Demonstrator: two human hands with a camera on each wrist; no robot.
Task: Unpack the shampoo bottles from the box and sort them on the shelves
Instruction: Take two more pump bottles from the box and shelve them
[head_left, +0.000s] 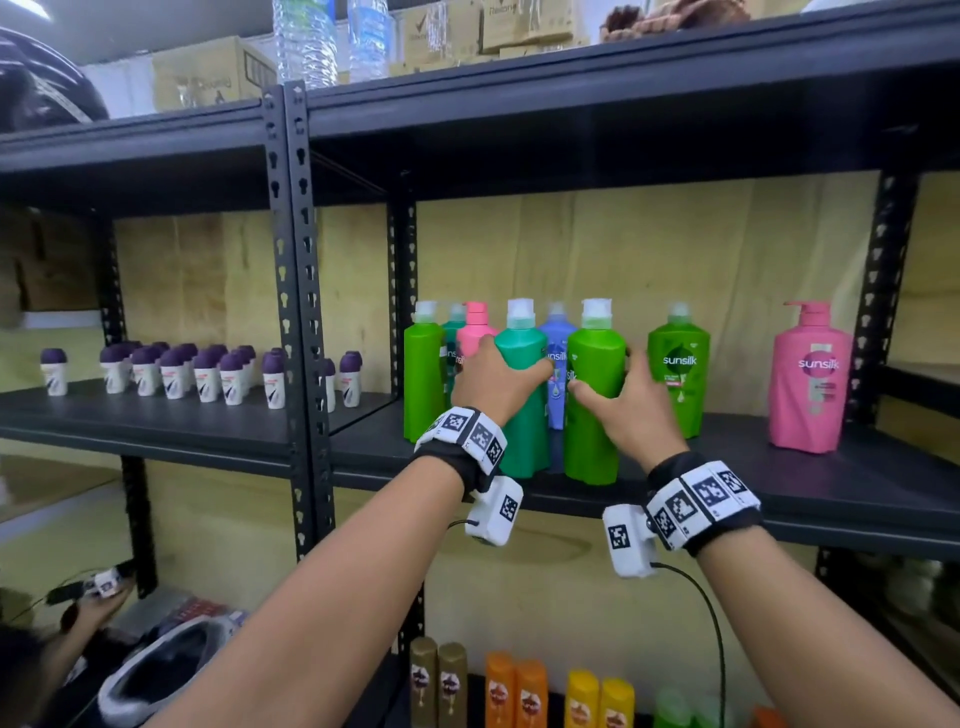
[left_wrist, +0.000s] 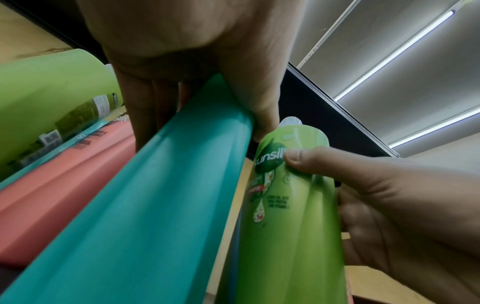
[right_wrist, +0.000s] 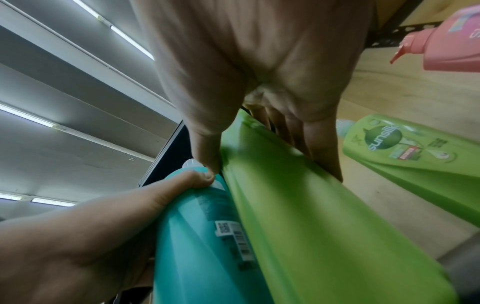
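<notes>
Two hands at work: our left hand (head_left: 496, 382) clasps the teal plastic shampoo bottle (head_left: 522, 395), our right hand (head_left: 631, 410) (at its 3 o'clock) clasps the lime-green plastic bottle (head_left: 592, 395) on the black metal shelf (head_left: 831, 483).

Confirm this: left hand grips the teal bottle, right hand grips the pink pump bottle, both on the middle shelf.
Not quite. The right hand grips a light green bottle, as the head view shows; the pink pump bottle stands untouched further right. The left hand does grip the teal bottle.
</notes>
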